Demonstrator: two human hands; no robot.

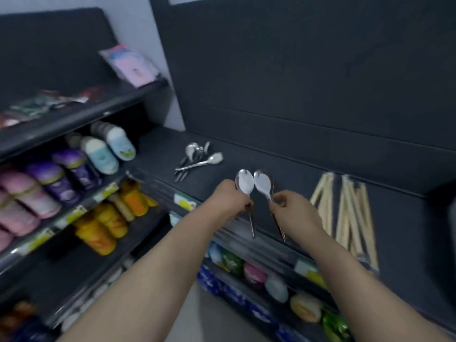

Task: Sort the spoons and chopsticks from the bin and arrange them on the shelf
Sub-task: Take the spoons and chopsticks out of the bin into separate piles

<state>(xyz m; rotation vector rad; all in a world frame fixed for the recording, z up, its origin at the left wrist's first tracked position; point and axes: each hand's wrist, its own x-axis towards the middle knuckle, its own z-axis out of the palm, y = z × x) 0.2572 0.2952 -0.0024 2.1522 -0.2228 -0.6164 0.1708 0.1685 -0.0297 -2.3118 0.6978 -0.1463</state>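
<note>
My left hand point(230, 199) grips a steel spoon point(244, 181) by its handle, bowl pointing up and away. Beside it, my right hand point(294, 209) pinches a second steel spoon point(263, 183) the same way; the two bowls almost touch. Both hang just above the front edge of the dark shelf point(283, 156). A small pile of steel spoons point(197, 157) lies on the shelf further back and to the left. To the right, several packs of pale wooden chopsticks point(345, 213) lie side by side on the shelf. The bin is out of view.
Left shelving holds rows of purple, pink, white and orange bottles point(81, 169). A pink packet point(133, 65) lies on the top left shelf. Below the dark shelf, coloured packages point(271, 280) fill a lower tier. The shelf's back panel rises behind.
</note>
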